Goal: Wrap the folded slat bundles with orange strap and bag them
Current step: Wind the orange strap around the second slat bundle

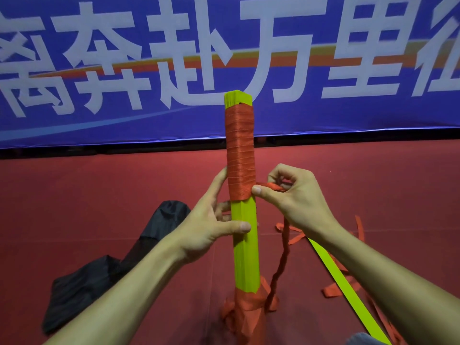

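Observation:
A lime-green folded slat bundle (245,250) stands upright in the middle of the view. Orange strap (239,150) is wound in tight turns around its upper part, and more strap covers its base. My left hand (211,220) grips the bare green stretch below the wrap, thumb across the front. My right hand (291,195) pinches the strap's running end right beside the bundle at the lower edge of the wrap. From that hand the twisted strap hangs down to the floor. A black bag (99,275) lies crumpled at the lower left.
A loose green slat (348,292) lies diagonally on the red floor mat (99,185) at the right, among loops of spare orange strap (336,290). A blue banner (149,70) with large white characters hangs behind.

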Tool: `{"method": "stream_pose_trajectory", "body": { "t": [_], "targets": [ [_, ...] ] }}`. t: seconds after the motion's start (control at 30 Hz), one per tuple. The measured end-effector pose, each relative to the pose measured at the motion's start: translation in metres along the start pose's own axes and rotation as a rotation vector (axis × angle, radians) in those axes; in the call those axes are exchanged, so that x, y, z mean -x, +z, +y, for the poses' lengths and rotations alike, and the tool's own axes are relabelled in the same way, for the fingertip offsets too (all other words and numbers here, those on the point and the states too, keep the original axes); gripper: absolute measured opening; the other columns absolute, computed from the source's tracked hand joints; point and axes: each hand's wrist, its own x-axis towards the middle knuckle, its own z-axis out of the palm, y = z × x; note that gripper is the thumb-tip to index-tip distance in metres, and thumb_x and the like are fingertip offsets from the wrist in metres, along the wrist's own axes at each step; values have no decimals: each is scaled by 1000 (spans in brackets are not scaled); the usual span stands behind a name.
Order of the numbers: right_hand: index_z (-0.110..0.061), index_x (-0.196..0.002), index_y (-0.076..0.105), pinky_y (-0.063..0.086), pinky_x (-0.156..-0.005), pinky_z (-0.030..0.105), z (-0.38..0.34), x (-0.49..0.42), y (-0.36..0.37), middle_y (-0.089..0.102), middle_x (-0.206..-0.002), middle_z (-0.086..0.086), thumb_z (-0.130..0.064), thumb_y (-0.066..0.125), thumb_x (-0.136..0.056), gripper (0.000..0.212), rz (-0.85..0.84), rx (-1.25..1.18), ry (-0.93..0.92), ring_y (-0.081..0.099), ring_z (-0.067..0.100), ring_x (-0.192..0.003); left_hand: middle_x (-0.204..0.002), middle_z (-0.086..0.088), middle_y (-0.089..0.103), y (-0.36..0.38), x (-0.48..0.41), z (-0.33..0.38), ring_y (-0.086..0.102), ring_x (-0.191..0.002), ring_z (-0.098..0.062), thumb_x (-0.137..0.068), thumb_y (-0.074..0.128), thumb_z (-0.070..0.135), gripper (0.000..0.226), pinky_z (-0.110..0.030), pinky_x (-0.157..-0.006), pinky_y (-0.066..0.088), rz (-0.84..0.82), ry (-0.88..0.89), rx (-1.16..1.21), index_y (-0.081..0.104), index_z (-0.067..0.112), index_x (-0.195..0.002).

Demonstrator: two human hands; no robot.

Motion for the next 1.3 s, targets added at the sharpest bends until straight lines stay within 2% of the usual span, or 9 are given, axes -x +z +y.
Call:
{"method": "stream_pose_trajectory", "body": {
  "t": [0.1,0.2,0.3,0.4,0.63,0.83,1.03,1.2,1.3],
  "targets": [
    [-18,-63,50,33,-53,27,-1,1,0,43,-51,-13,-26,83,-75,36,-26,-24,2,36,5,-52,-120,-13,67,3,1,-3,69,-106,-41,-66,86,12,95,-51,-79,50,-13,-2,64,43,70,-128],
    [-18,-65,53,34,-54,22,-2,0,-1,46,-53,-14,-24,81,-79,32,-77,-25,1,38,4,-53,-107,-5,71,4,1,-5,72,-98,-40,-72,82,6,94,-53,-85,40,41,35,61,43,71,-126],
    [-8,-74,64,43,-59,24,-4,1,-6,59,-61,-5,-16,74,-85,16,-143,-77,18,51,6,-57,-107,-3,71,4,1,-3,73,-95,-39,-74,80,2,94,-57,-83,42,88,56,65,44,72,-125],
    [-5,-83,71,50,-66,22,-6,1,-12,69,-70,1,-5,71,-85,2,-201,-135,44,63,6,-65,-108,-3,72,1,1,-3,73,-94,-38,-72,77,3,93,-46,-75,58,122,50,66,39,63,-133],
    [-19,-74,66,53,-68,21,-4,-2,-11,69,-69,-7,-4,83,-72,23,-161,42,-16,67,6,-67,-110,-7,71,-4,0,-7,72,-94,-41,-71,74,2,92,-45,-74,61,136,37,73,38,61,-132],
    [-20,-82,74,45,-63,13,5,-3,-15,60,-65,-15,-14,86,-71,17,-80,242,-126,60,11,-68,-108,-8,71,-7,1,-9,72,-94,-42,-71,75,2,93,-45,-73,60,123,38,62,41,63,-132],
    [-18,-66,53,42,-57,26,13,-5,-17,54,-63,-10,-17,83,-74,30,-40,355,-178,53,14,-66,-109,-6,72,-7,2,-6,72,-94,-42,-71,74,0,92,-50,-78,60,134,46,54,41,62,-131],
    [-29,-57,45,49,-59,32,11,-2,-16,66,-67,-5,-11,76,-78,42,-85,206,-120,58,5,-63,-108,-5,71,-7,3,-7,72,-94,-42,-71,74,1,93,-47,-76,60,132,40,48,40,62,-132],
    [-19,-57,45,50,-61,33,10,-1,-16,68,-69,-1,2,76,-74,42,-124,-15,-5,58,9,-62,-107,-6,71,-7,3,-7,72,-94,-42,-70,75,0,93,-44,-74,59,131,29,48,40,61,-133]
  ]
}}
